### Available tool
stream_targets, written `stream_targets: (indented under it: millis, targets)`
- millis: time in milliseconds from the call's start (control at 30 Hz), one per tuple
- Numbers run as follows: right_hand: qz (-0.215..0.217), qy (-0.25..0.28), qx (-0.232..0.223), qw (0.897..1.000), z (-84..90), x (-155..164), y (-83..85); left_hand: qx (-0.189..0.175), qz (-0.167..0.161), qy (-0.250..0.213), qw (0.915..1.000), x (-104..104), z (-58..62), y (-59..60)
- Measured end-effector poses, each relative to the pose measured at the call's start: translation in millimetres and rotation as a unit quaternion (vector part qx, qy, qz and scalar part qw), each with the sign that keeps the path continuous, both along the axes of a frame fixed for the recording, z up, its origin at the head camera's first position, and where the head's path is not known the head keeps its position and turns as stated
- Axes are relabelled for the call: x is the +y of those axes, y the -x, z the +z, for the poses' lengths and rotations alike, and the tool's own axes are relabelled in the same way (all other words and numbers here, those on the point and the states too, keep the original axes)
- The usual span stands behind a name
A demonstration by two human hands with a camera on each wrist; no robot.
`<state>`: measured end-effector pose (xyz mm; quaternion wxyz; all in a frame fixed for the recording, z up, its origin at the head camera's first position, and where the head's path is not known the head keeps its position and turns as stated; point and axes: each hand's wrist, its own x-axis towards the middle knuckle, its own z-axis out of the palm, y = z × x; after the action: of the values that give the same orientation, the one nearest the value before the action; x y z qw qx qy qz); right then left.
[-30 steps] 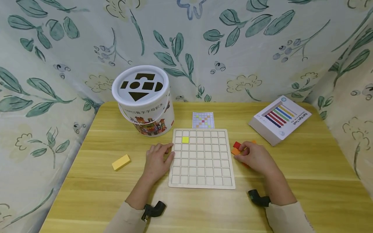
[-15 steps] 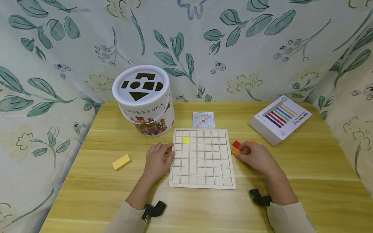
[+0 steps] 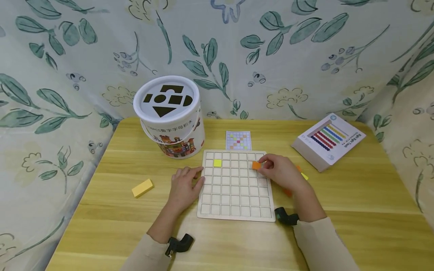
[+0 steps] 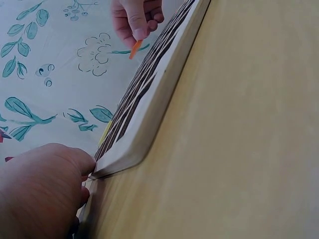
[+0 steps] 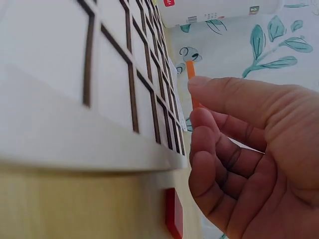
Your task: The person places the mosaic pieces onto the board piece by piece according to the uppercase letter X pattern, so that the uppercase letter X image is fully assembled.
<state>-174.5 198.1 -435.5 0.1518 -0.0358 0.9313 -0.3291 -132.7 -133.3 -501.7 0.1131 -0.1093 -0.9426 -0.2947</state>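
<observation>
A pale wooden grid board [image 3: 235, 192] lies mid-table, one yellow square tile [image 3: 217, 163] set in its second row from the back. Between thumb and fingertip my right hand [image 3: 283, 172] pinches an orange square tile [image 3: 256, 165] over the board's right-hand columns; in the right wrist view the orange tile [image 5: 192, 82] is seen edge-on, raised above the grid. My left hand [image 3: 184, 188] rests at the board's left edge, fingers relaxed against the rim. Partly hidden under the right hand and forearm are loose tiles, including a yellow one [image 3: 304, 176] and a red one [image 5: 173, 214].
A small printed card with a coloured grid [image 3: 239, 140] lies behind the board. At the back left stands a white lidded bucket [image 3: 179, 145]. A white box [image 3: 329, 143] lies at the back right. A yellow block [image 3: 142, 188] sits left of the left hand.
My right hand has left the loose tiles and moved left over the board, carrying an orange tile. The left hand stays at the board's edge.
</observation>
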Motion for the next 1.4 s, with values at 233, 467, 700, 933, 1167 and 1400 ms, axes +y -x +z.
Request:
stream_targets:
  millis: [233,467,700,933,1167,1400]
  targets:
    - [0.010,-0.030,-0.033,0.999,-2.1,-10,13.8,-0.005,-0.001,0.003,1.0000,2,0.8,-0.1]
    - [0.016,-0.041,-0.023,0.999,-5.5,-11,17.6,-0.006,0.001,0.008,0.9999,2,1.9,0.2]
    - [0.008,-0.044,-0.029,0.999,-6.2,-14,19.2,-0.009,0.005,0.011,0.9999,1,-0.4,0.8]
    - [-0.002,-0.029,-0.031,0.999,-4.6,-12,16.6,-0.001,0.003,0.004,1.0000,1,2.7,-0.3]
    - [-0.025,-0.002,-0.007,1.000,-0.8,2,12.0,-0.006,0.005,0.008,0.9999,1,2.9,-0.5]
    - [-0.061,0.020,-0.002,0.998,4.1,28,3.8,-0.009,0.008,0.007,0.9999,1,1.6,-1.1]
